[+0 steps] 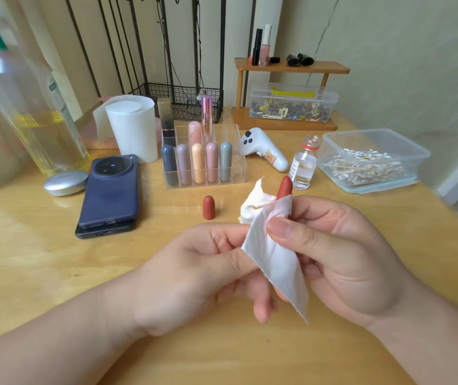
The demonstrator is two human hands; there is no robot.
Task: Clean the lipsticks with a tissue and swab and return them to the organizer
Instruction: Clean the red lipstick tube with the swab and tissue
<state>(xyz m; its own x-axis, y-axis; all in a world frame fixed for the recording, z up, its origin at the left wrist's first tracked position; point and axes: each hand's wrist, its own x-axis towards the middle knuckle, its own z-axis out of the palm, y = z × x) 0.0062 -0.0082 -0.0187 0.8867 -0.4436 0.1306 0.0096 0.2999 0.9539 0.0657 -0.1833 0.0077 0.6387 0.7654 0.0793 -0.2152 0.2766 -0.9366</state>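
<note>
The right hand (pixel 347 259) pinched a crumpled white tissue (pixel 275 262) around a rounded red lipstick (pixel 285 186) above the wooden worktop (pixel 55 273); the left hand (pixel 191 276), fingers curled, gripped the tissue's flat lower part.

A pale wooden bench (pixel 55 273) is being lit by soft, even light, and a dull sheen is being thrown across its left side. The bench is being backed by a cream wall (pixel 402 65), which is being crossed by a thin dark crack (pixel 322 34). Black metal bars (pixel 223 37) are being held upright before the wall, and a small wooden shelf (pixel 291 68) is being carried at the bench's far edge.
</note>
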